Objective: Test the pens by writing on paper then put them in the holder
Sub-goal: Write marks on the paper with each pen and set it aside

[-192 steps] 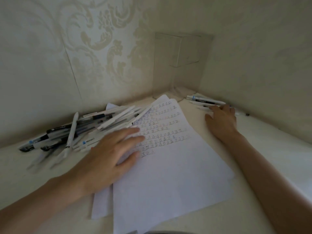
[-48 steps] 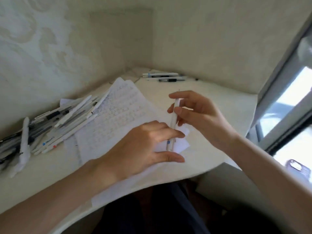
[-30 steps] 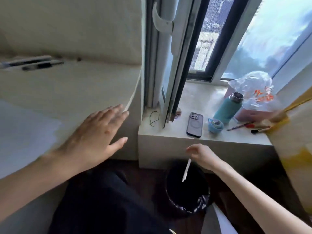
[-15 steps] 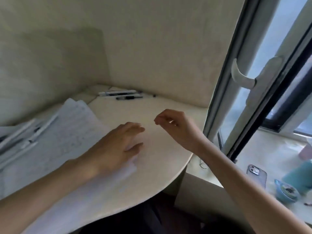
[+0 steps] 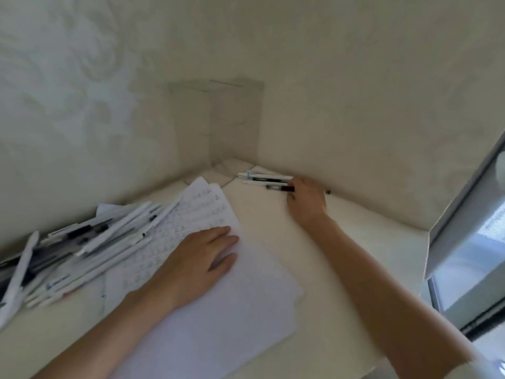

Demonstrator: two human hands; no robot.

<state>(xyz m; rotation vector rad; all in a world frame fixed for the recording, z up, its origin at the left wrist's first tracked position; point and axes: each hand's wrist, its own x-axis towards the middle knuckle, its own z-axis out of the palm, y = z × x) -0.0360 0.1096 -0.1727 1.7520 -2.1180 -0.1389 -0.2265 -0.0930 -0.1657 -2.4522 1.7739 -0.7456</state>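
The right hand (image 5: pixel 307 199) reaches toward the far corner of the desk (image 5: pixel 363 242), knuckles up, with its fingers bent down over the near ends of a few pens lying along the back edge. The fingertips touch a black pen (image 5: pixel 281 189), but whether they pinch it or only rest on it cannot be told. Just beyond the black pen lie the white pens (image 5: pixel 263 177), side by side and parallel to the wall. A dark tip shows on the far side of the hand, near the wall. The left hand (image 5: pixel 196 258) lies flat with its fingers straight, pressing on the stack of paper (image 5: pixel 218 310) in the middle of the desk; the far half of the top sheet carries rows of small written marks. Along the left edge of the desk a loose pile of pens (image 5: pixel 82 247), mostly white with some dark ones, overlaps the paper's left border. A clear holder (image 5: pixel 218 119) stands upright in the far corner, against both walls. A window frame (image 5: pixel 464 214) rises past the right edge.
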